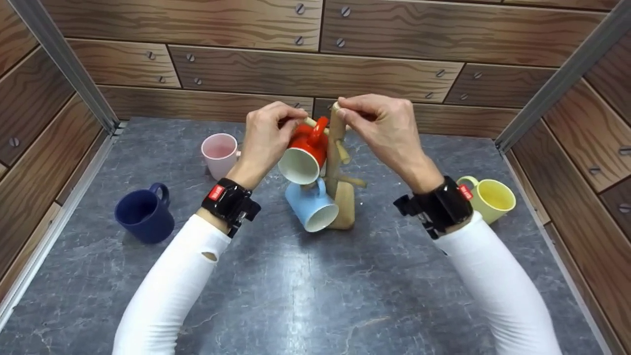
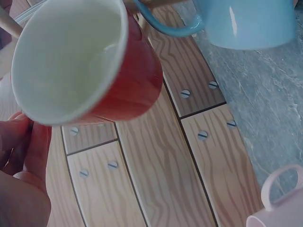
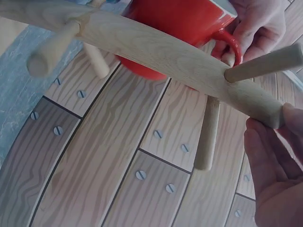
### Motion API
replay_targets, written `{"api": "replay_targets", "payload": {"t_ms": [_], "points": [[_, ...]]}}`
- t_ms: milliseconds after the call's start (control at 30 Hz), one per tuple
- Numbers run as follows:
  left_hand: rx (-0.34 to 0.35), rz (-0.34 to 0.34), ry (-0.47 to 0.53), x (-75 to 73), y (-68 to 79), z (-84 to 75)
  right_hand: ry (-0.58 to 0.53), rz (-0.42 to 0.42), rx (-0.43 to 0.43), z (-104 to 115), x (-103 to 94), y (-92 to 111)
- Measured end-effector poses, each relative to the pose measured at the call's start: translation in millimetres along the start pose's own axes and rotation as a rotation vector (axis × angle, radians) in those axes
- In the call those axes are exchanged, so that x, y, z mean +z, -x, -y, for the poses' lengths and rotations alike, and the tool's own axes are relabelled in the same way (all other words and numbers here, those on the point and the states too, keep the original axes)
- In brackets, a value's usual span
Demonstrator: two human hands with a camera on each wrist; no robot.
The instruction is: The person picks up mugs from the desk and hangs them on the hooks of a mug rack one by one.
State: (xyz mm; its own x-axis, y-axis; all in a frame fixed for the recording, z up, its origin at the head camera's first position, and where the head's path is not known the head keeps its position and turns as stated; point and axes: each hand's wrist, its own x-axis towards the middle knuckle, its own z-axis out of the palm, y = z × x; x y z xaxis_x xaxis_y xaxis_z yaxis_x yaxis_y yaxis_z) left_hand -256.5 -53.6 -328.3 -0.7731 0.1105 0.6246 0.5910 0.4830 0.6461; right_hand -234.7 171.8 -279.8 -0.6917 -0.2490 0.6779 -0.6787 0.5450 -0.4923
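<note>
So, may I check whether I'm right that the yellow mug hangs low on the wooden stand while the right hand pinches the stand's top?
Not quite: it is the light blue mug, not the yellow mug, that hangs low on the wooden stand, as the head view shows; the right hand does pinch the stand's top.

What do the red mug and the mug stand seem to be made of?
Red mug: probably glazed ceramic, judging by its glossy red outside and smooth white inside; enamelled metal remains possible. Mug stand: apparently pale wood, fairly matte, with visible grain lines.
</note>
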Motion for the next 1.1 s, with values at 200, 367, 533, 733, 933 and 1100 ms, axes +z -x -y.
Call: {"api": "replay_targets", "payload": {"t_ms": [200, 367, 533, 733, 933, 1100], "points": [[-0.019, 0.051, 0.007, 4.3, -6.6, -7.1, 0.027, -0.032, -0.053, -0.6, -5.6, 6.5], [-0.001, 0.082, 0.017, 6.7, -9.2, -10.9, 0.048, -0.059, -0.071, -3.4, -9.3, 11.1], [0.038, 0.079, -0.004, 10.2, -10.3, -11.9, 0.054, -0.067, -0.091, -4.1, -10.5, 13.6], [0.054, 0.090, -0.001, 14.7, -11.4, -15.3, 0.042, -0.085, -0.101, -3.1, -12.4, 18.0], [0.072, 0.090, -0.010, 17.2, -10.3, -16.0, 0.044, -0.091, -0.100, -6.0, -13.1, 22.4], [0.096, 0.137, 0.022, 18.2, -8.6, -12.7, 0.031, -0.071, -0.057, -9.2, -18.5, 27.8]]}}
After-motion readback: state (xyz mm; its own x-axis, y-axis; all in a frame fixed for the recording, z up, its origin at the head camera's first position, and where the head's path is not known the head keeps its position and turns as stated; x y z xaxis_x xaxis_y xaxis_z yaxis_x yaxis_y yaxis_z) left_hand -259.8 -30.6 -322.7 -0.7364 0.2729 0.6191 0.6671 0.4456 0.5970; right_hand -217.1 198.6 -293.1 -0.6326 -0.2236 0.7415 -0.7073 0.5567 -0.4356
